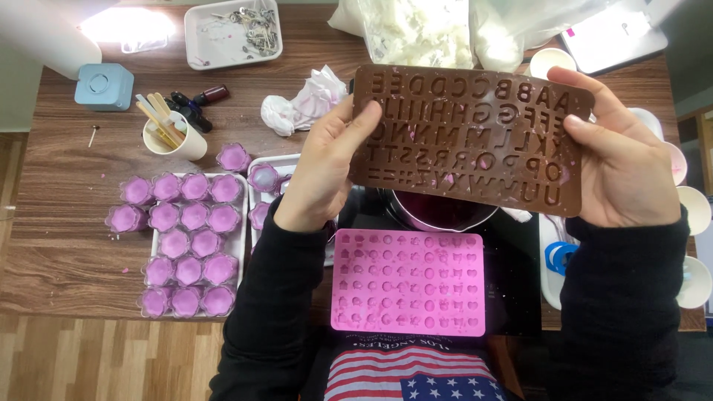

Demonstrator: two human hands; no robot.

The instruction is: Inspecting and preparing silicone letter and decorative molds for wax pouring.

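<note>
Near the table's (67,223) left edge, purple wax-filled cups (182,245) stand packed together on a white tray (239,245), with a few of them on the bare wood just beside it. Behind them sit a pale blue box (104,85), a white cup of wooden sticks (172,134) and small dark bottles (194,104), and a white tray of metal bits (234,33) lies at the far edge. A crumpled stained tissue (304,104) lies right of the bottles.

The person's left hand (327,167) pinches the left end of a brown letter-shaped silicone mould (471,137), thumb on its face and fingers curled behind. The mould is held in the air, tilted, above a pot of dark purple liquid (445,212). Below the pot, at the near edge, a pink silicone mould (408,282) with small cavities lies flat. The right hand (624,167) clamps the brown mould's right end, thumb over the front. White bowls (694,208) line the right edge, and bags of white wax flakes (423,30) sit at the far edge.
</note>
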